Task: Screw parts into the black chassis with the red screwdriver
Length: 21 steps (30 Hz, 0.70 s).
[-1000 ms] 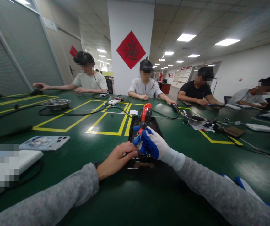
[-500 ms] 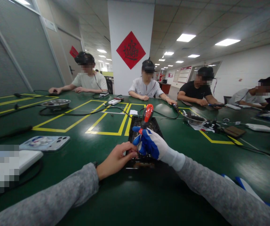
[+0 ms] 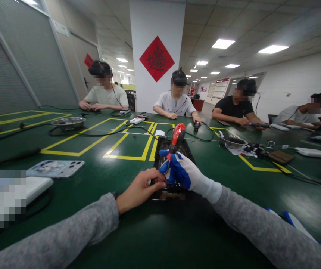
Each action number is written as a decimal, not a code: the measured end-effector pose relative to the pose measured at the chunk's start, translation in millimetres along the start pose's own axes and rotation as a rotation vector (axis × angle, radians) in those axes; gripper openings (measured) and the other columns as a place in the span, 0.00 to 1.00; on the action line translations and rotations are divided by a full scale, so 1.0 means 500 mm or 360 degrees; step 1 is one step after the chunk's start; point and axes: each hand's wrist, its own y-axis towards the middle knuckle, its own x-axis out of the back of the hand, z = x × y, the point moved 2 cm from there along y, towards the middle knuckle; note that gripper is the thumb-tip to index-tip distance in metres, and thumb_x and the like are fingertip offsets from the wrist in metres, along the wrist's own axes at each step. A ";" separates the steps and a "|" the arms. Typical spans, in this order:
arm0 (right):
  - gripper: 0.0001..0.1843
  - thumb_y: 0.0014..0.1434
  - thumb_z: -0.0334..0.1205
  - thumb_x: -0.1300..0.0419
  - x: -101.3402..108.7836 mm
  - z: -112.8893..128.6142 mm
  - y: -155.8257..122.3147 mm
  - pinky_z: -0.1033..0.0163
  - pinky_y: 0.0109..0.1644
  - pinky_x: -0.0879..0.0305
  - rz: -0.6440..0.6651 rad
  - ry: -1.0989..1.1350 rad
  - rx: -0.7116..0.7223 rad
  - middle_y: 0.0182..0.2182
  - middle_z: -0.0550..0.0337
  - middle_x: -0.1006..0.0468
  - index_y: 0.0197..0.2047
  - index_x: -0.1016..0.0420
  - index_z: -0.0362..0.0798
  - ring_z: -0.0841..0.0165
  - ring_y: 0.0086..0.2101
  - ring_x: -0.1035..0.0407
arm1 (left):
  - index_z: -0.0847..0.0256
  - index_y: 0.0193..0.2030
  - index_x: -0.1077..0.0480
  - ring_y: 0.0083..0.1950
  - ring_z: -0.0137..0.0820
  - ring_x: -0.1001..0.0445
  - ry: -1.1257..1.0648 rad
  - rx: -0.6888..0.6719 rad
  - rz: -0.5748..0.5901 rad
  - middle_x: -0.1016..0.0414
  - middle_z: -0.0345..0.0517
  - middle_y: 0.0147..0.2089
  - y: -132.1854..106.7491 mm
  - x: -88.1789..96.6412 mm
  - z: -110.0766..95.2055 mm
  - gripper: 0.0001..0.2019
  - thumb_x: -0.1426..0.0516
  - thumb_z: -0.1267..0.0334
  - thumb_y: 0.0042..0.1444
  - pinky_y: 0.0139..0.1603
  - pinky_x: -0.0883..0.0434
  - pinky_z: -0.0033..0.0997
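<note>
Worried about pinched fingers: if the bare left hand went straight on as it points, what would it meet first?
Probably the shaft of the screwdriver, then the gloved right hand just behind it; depth is unclear.

Red-handled screwdriver stands tilted, tip on black device.

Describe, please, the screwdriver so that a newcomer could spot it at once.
On the long green table, in line with the pillar's red diamond sign, lies a black tray-like device. Over it the right hand, in a blue-and-white glove, grips the screwdriver nearly upright, tip down. Its red-and-black handle sets it apart from the dark cables around; the bare left hand rests beside it.
</note>
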 end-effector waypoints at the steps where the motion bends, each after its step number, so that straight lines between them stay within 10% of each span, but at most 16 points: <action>1: 0.23 0.57 0.50 0.46 -0.003 0.003 -0.001 0.69 0.23 0.36 0.0004 -0.0009 -0.0024 0.29 0.58 0.24 0.51 0.35 0.46 0.75 0.21 0.33 | 0.63 0.32 0.31 0.37 0.28 0.33 0.0000 -0.0015 0.0011 0.29 0.41 0.33 0.000 0.000 0.001 0.09 0.47 0.61 0.57 0.41 0.37 0.28; 21: 0.21 0.56 0.51 0.46 0.004 -0.013 0.007 0.69 0.21 0.35 -0.0014 0.0065 -0.0011 0.28 0.60 0.24 0.50 0.35 0.48 0.74 0.20 0.32 | 0.62 0.32 0.33 0.36 0.28 0.34 0.0116 0.0013 0.0016 0.30 0.40 0.33 -0.002 0.002 -0.001 0.10 0.50 0.60 0.58 0.40 0.39 0.28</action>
